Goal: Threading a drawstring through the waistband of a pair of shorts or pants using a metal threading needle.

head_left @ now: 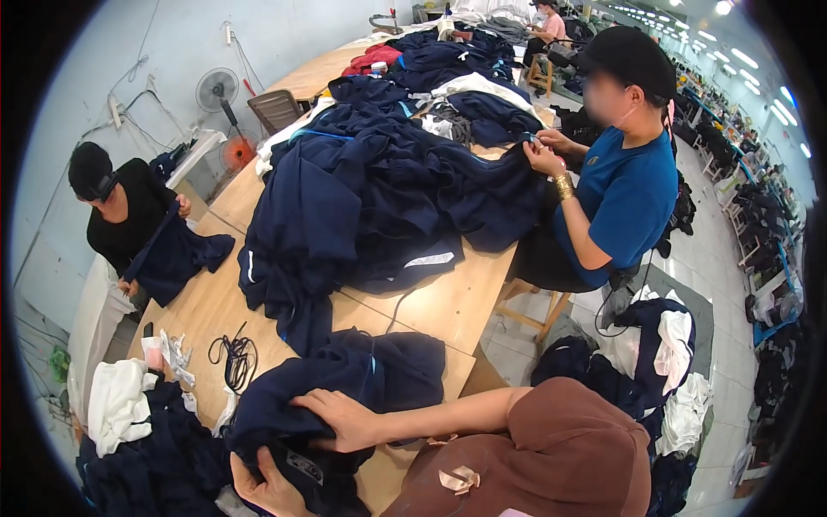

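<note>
A navy garment point(297, 388) lies bunched on the table's near edge, and both my hands are on it. My right hand point(340, 418) reaches in from the right, its fingers bent over the upper fold and its thumb side partly hidden by cloth. Lower down, at the garment's edge, my left hand point(269, 487) grips the fabric with the thumb on top. Between the hands a dark inner part shows a grey printed patch point(303, 468). The rest of the garment spreads toward the right over the tabletop point(422, 310).
A big heap of navy garments point(370, 189) covers the table ahead. Dark cord point(234, 355) lies coiled nearby; white cloth point(119, 401) sits on a dark pile at left. One co-worker point(624, 172) handles cloth at right, another point(129, 215) at left. Garments point(642, 345) are piled right.
</note>
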Available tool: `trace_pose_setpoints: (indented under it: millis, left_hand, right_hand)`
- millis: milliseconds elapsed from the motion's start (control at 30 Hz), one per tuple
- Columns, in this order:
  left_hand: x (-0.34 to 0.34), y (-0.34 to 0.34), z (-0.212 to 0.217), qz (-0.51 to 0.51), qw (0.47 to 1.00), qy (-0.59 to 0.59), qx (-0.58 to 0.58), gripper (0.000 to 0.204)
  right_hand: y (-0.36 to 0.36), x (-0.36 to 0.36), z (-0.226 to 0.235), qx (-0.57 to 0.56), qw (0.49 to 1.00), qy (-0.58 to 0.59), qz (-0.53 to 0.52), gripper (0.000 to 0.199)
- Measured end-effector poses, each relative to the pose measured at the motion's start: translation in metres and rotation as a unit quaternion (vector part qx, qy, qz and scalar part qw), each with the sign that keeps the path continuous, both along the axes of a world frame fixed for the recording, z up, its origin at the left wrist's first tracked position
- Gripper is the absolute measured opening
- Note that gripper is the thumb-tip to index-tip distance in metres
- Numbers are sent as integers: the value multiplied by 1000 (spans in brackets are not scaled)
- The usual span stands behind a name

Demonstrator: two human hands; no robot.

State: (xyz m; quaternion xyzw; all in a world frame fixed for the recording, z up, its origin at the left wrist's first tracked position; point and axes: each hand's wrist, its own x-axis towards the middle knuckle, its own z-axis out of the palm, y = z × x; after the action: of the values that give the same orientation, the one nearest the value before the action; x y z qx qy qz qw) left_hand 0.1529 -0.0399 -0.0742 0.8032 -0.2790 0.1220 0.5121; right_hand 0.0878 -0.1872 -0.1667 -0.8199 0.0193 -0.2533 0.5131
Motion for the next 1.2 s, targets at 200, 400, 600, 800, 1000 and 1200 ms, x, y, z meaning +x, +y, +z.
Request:
trace_pose_setpoints:
  millis: [200,400,600,800,1000,1200]
  left_hand:
    - [25,38,14,237,963,-74,101,41]
    - [96,121,-4,381,892,-144,196,45]
    - [107,102,2,417,896,-63,142,46]
    - [85,-15,30,119,989,-70,47,23]
    - [30,-65,48,-192,976,-22,99,18]
    - [26,-26,24,-371,890,252,78,30]
  right_hand:
    - [-79,-2,21,1,991,31,-132,59]
    - [-151,-58,69,-41,979,105,-169,25]
    - [-161,-59,67,-103,947,273,134,25]
    - [-171,-62,86,-1,968,199,155,53]
    - [-86,12,121,-50,990,-118,64,67]
    - [-129,-11,140,-34,986,-161,-12,16]
